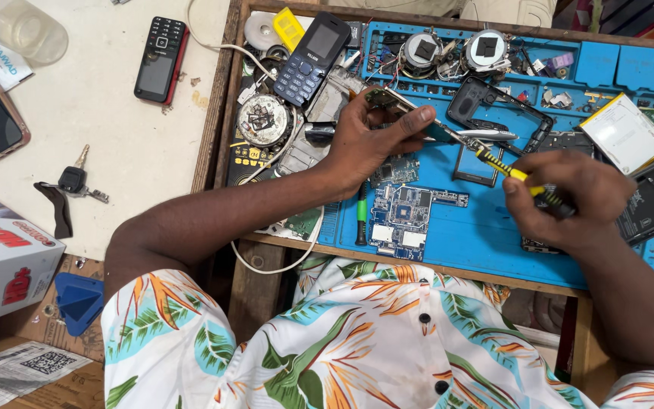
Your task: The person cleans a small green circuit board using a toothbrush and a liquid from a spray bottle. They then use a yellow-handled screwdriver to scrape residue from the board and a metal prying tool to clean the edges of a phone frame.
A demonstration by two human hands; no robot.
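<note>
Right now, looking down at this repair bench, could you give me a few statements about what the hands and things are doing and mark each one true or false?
1. The right hand holds a yellow-and-black screwdriver. True.
2. The left hand rests empty on the mat. False: it pinches a small circuit board.
3. A blue circuit board lies on the blue work mat below the left hand. True.
4. The car key lies on the blue mat. False: it lies on the pale tabletop, left of the wooden tray.
5. The dark blue keypad phone is in the right hand. False: it lies above the left hand.
</note>
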